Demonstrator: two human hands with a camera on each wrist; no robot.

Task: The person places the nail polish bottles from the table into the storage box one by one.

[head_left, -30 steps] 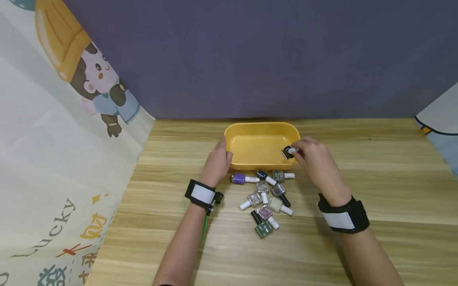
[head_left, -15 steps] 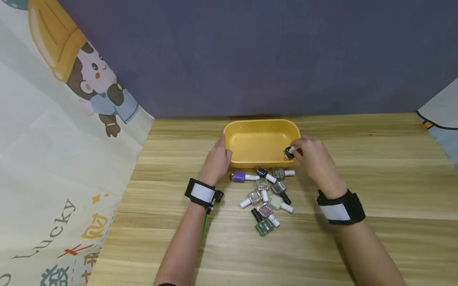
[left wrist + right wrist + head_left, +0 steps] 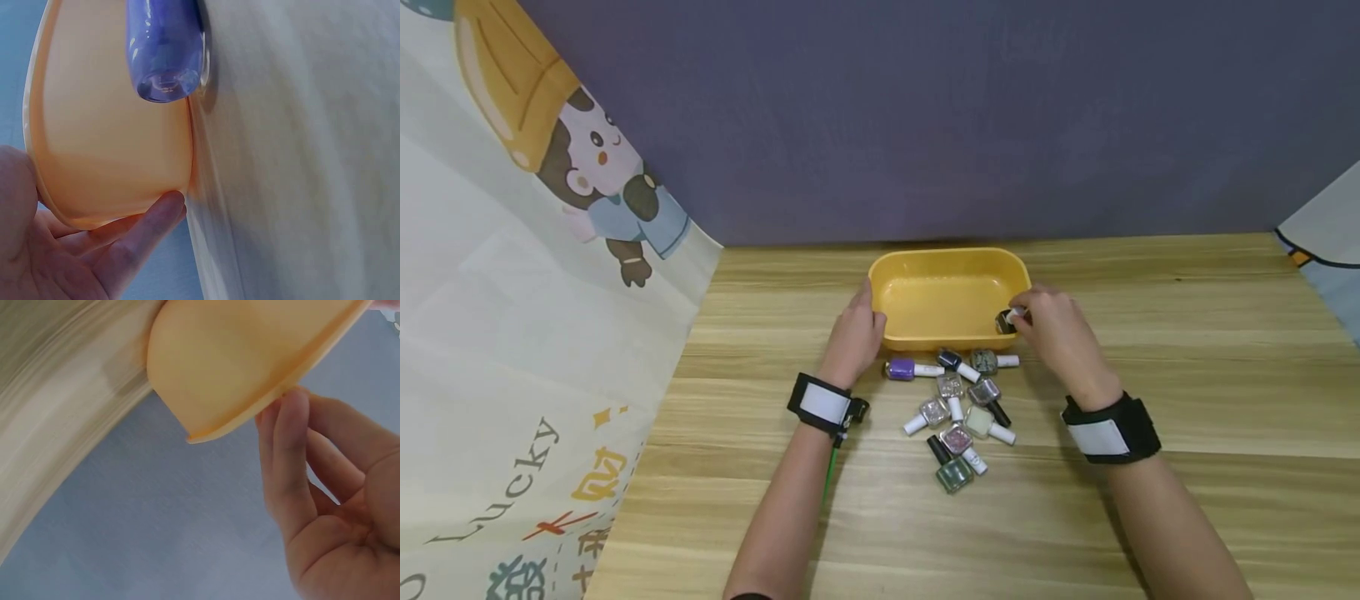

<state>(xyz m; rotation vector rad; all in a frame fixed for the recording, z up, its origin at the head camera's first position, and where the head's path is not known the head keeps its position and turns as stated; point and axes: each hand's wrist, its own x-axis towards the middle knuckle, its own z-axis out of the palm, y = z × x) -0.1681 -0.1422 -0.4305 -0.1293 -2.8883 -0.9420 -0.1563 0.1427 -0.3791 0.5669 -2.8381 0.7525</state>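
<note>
In the head view, my left hand [image 3: 853, 335] holds the left end of a yellow plastic tray [image 3: 951, 342]. The left wrist view shows fingers [image 3: 140, 240] against the tray's outer wall. Over the tray's front right corner, my right hand [image 3: 1060, 337] pinches the light cap of a dark nail polish bottle [image 3: 1004, 322]. The bottle's dark body is down inside the rim; in the right wrist view the tray wall hides it. Closest to my left hand lies a purple nail polish bottle [image 3: 900, 369] with a white cap.
Several more nail polish bottles lie in a loose cluster before the tray, among them a green one [image 3: 954, 476], a pale one [image 3: 978, 422] and a pink glitter one [image 3: 957, 437]. A dark blue-grey panel [image 3: 962, 125] rises behind the wooden table [image 3: 1187, 350].
My right hand has lowered the dark bottle slightly, and it sits deeper inside the tray's corner. The left hand stays at the tray's left end. The head view has shifted a little.
</note>
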